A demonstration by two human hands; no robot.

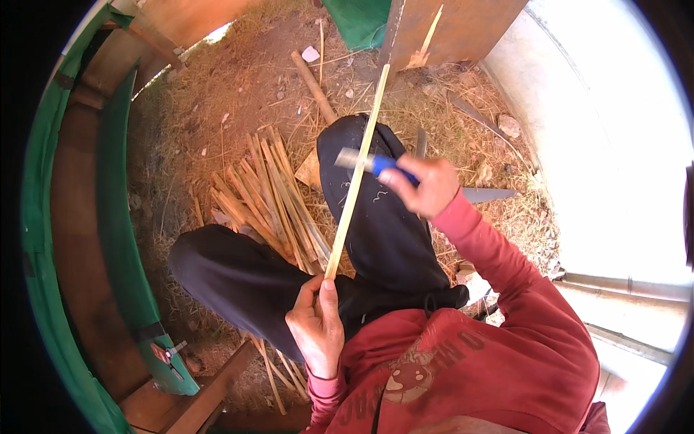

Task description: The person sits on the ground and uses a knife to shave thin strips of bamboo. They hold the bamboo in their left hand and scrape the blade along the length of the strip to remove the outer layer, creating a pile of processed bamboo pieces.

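A long, pale split-bamboo strip (pixel 350 210) slants up and away over my right leg. Its near end is pinched between thumb and fingers of my left hand (pixel 318 322), just above my lap. My right hand (pixel 429 188) is closed round the blue handle of a knife (pixel 390 167). The knife's short, broad blade, a little blurred, lies across the strip around its middle; whether it cuts in cannot be made out. Small curled shavings (pixel 379 194) rest on my dark trousers. The strip's far tip reaches the lower edge of a brown wooden board (pixel 463 29).
Split bamboo sticks (pixel 269 189) lie heaped left of my right knee. Beyond that knee a thick round stick (pixel 312 85) lies on straw-strewn soil. A pointed metal blade (pixel 490 194) sticks out behind my right hand. Green sheeting (pixel 119 188) borders the left, a white wall (pixel 585 145) the right.
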